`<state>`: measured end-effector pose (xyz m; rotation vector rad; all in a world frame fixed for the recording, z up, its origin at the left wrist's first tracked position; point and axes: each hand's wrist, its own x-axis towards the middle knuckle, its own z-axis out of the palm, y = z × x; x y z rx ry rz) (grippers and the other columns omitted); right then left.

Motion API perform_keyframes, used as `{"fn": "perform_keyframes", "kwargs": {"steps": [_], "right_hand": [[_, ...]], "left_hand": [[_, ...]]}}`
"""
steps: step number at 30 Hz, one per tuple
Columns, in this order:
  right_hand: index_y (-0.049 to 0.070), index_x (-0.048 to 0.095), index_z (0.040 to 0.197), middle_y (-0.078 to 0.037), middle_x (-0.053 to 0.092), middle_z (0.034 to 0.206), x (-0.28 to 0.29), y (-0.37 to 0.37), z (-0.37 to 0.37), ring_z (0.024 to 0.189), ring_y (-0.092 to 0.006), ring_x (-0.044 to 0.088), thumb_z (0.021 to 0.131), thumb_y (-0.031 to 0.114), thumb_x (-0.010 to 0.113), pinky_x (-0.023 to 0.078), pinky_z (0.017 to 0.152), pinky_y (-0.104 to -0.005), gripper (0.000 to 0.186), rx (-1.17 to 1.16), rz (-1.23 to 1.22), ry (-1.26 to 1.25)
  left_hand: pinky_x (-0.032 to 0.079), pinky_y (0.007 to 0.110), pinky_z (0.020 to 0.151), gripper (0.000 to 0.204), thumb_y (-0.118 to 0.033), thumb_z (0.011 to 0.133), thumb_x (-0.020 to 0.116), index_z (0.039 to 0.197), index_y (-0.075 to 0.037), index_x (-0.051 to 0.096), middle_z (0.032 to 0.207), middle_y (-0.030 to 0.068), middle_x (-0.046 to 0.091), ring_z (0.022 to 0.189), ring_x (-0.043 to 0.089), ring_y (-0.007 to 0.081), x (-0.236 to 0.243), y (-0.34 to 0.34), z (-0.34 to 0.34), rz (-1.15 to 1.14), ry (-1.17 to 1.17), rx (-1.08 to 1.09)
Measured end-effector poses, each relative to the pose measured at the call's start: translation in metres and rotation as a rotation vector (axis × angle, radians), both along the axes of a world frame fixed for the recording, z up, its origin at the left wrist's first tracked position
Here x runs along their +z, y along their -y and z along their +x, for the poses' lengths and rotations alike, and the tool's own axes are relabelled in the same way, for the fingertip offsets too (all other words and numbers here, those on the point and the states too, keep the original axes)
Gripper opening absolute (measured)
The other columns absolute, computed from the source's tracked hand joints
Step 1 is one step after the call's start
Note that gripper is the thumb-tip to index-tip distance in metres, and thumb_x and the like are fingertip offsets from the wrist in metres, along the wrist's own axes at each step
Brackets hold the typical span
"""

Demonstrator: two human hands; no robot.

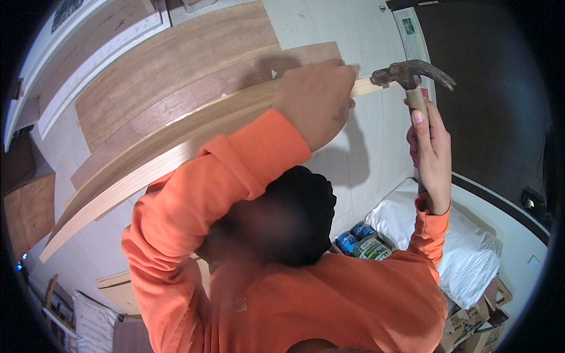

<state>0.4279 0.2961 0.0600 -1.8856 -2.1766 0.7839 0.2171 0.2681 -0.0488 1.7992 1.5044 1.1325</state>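
My left hand [315, 100] is closed around a long, pale wooden board [229, 109] near its right end. The board stands on edge and runs from the lower left to the upper right; its fingers are partly hidden behind the board. In my right hand [431, 144] is a claw hammer [406, 75], gripped by its wooden handle. The hammer's striking face is at the board's right tip, touching or very close, and its claw points to the right. My orange left sleeve [235, 167] covers part of the board.
Flat brown planks [182, 65] lie on a whitish surface behind the board. A white-framed panel [103, 59] is at the upper left. Blue-and-green containers [368, 244], a white sack [465, 253] and cardboard boxes [465, 323] sit lower right. A dark area [488, 106] lies beyond the right edge.
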Motion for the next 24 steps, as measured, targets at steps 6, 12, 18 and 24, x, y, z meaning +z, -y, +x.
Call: {"fn": "perform_keyframes", "kwargs": {"steps": [6, 12, 18, 24], "right_hand": [[0.005, 0.057, 0.122, 0.000, 0.048, 0.061, 0.001, 0.005, -0.003, 0.054, -0.0078, 0.044, 0.108, 0.040, 0.048, 0.037, 0.050, -0.0289, 0.039, 0.031, -0.019, -0.007], [0.008, 0.060, 0.130, 0.008, 0.043, 0.064, -0.007, 0.015, -0.001, 0.054, -0.0010, 0.037, 0.108, 0.042, 0.048, 0.028, 0.046, -0.0206, 0.043, 0.065, 0.049, -0.015], [0.004, 0.058, 0.124, 0.000, 0.048, 0.061, -0.007, 0.012, 0.004, 0.055, -0.0078, 0.044, 0.108, 0.038, 0.049, 0.036, 0.051, -0.0280, 0.038, 0.086, 0.011, -0.040], [0.006, 0.059, 0.122, 0.001, 0.049, 0.061, -0.024, 0.013, 0.009, 0.052, -0.0062, 0.045, 0.109, 0.040, 0.045, 0.036, 0.049, -0.0260, 0.039, -0.033, 0.136, -0.142]], "left_hand": [[0.052, 0.050, 0.076, 0.026, -0.024, 0.087, 0.073, 0.108, -0.010, 0.068, 0.093, 0.0142, 0.068, 0.089, 0.067, 0.0370, 0.005, 0.001, 0.001, -0.104, -0.099, 0.009], [0.054, 0.048, 0.073, 0.020, -0.021, 0.086, 0.071, 0.097, -0.006, 0.065, 0.089, 0.0137, 0.068, 0.085, 0.069, 0.0359, 0.016, 0.020, -0.007, -0.015, -0.257, 0.076], [0.055, 0.047, 0.071, 0.017, -0.017, 0.087, 0.068, 0.096, -0.004, 0.063, 0.088, 0.0138, 0.068, 0.079, 0.069, 0.0364, 0.016, 0.026, -0.005, -0.009, -0.330, 0.088], [0.055, 0.048, 0.073, 0.018, -0.018, 0.089, 0.066, 0.100, -0.005, 0.061, 0.092, 0.0151, 0.069, 0.082, 0.069, 0.0378, 0.010, 0.022, -0.005, -0.023, -0.301, 0.096]]}}
